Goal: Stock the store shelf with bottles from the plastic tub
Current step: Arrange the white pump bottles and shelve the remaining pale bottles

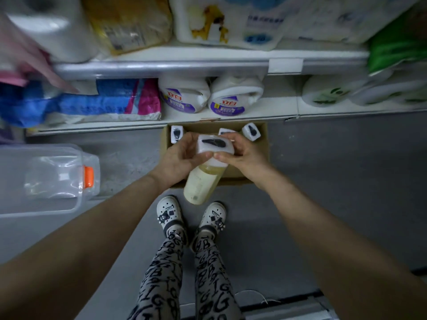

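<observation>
Pale-yellow plastic bottle, white square cap gripped by left hand and right hand, arms outstretched, above brown cardboard box holding three white-capped bottles.

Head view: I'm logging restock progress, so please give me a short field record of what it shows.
held bottle: yellowish liquid, white square cap, tilted above the box
left hand: grips the cap end
right hand: grips the cap end from the other side
cardboard box: on the floor by the shelf; three more capped bottles showing inside
plastic tub: clear, orange latch, on the floor at left; contents unclear
lower shelf: two white detergent jugs standing side by side
</observation>
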Action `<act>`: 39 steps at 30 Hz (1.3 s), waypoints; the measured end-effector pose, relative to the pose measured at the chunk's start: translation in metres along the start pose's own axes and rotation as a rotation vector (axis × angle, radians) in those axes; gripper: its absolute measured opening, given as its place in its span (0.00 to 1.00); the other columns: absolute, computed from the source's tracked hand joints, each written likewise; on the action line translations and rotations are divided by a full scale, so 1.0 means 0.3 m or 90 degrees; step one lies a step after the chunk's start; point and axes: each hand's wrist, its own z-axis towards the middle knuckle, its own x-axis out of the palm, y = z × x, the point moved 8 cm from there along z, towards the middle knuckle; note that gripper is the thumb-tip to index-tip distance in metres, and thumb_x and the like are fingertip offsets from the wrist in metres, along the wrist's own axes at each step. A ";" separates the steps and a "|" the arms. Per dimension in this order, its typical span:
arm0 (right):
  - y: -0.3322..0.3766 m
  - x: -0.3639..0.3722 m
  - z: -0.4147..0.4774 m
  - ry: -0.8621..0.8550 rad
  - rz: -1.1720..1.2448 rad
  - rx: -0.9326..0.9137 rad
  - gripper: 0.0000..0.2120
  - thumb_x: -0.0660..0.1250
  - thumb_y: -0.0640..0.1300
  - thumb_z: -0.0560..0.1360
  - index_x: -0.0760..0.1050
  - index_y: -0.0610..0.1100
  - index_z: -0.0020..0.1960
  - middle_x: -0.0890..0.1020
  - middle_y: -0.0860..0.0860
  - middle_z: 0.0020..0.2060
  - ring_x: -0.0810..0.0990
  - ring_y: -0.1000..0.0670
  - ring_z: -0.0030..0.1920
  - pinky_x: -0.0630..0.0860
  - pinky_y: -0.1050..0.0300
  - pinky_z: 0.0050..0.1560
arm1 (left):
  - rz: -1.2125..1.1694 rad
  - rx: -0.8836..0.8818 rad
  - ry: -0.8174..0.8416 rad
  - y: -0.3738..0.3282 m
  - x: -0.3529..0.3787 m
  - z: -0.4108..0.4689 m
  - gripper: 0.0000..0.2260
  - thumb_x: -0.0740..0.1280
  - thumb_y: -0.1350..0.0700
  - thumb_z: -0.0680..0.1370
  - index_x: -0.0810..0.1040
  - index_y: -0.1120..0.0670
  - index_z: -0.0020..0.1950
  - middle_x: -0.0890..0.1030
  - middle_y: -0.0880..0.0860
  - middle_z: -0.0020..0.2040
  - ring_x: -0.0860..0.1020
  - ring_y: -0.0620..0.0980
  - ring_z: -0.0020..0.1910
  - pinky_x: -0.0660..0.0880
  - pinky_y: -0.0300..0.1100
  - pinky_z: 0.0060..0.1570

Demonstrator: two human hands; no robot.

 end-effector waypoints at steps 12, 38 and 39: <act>0.438 0.023 -0.380 0.034 0.134 -0.018 0.29 0.79 0.48 0.68 0.73 0.53 0.66 0.84 0.50 0.57 0.81 0.50 0.61 0.76 0.53 0.59 | 0.023 0.089 -0.068 -0.485 0.000 -0.369 0.15 0.68 0.53 0.79 0.75 0.54 0.64 0.84 0.53 0.54 0.83 0.50 0.53 0.79 0.48 0.57; 1.341 0.085 -0.869 0.103 0.045 -0.254 0.19 0.62 0.57 0.81 0.76 0.45 0.64 0.86 0.47 0.51 0.85 0.48 0.53 0.82 0.52 0.50 | 0.016 0.294 -0.293 -1.305 -0.168 -0.959 0.13 0.66 0.41 0.78 0.79 0.50 0.52 0.84 0.51 0.50 0.84 0.49 0.45 0.80 0.41 0.42; 1.364 0.095 -0.879 0.106 0.046 -0.262 0.19 0.62 0.57 0.81 0.77 0.45 0.64 0.87 0.48 0.49 0.85 0.49 0.51 0.82 0.53 0.49 | 0.015 0.294 -0.301 -1.317 -0.184 -0.976 0.14 0.66 0.39 0.78 0.79 0.49 0.53 0.84 0.51 0.51 0.83 0.51 0.47 0.81 0.44 0.46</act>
